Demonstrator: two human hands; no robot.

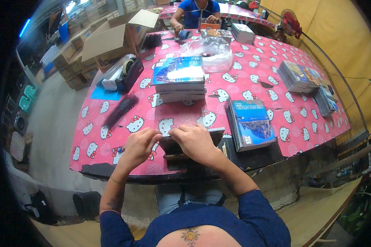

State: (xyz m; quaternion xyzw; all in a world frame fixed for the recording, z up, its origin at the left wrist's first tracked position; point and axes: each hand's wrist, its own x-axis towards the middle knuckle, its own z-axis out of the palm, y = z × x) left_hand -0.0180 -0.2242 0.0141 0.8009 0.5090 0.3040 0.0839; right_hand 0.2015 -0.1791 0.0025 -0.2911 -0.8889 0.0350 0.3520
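Observation:
My left hand (141, 147) and my right hand (196, 142) meet close together at the near edge of the table. Their fingertips pinch at the upper edge of a dark, block-like piece (178, 150). Whatever lies between the fingers is too small to make out. A pale strip with a row of small marks (217, 130) shows past my right hand, along the same edge. To the right lies a stack of wire-bound notebooks (251, 123) with blue seascape covers. Beyond my hands stands a taller stack of blue-covered notebooks (179, 76).
A bundle of black binding wires (121, 111) lies left, near a tape dispenser (127, 74). A cardboard box (107, 45) and a clear plastic bag (214, 53) are farther back. More notebooks (299, 78) sit right. Across the table (243, 88), another person (196, 14) works.

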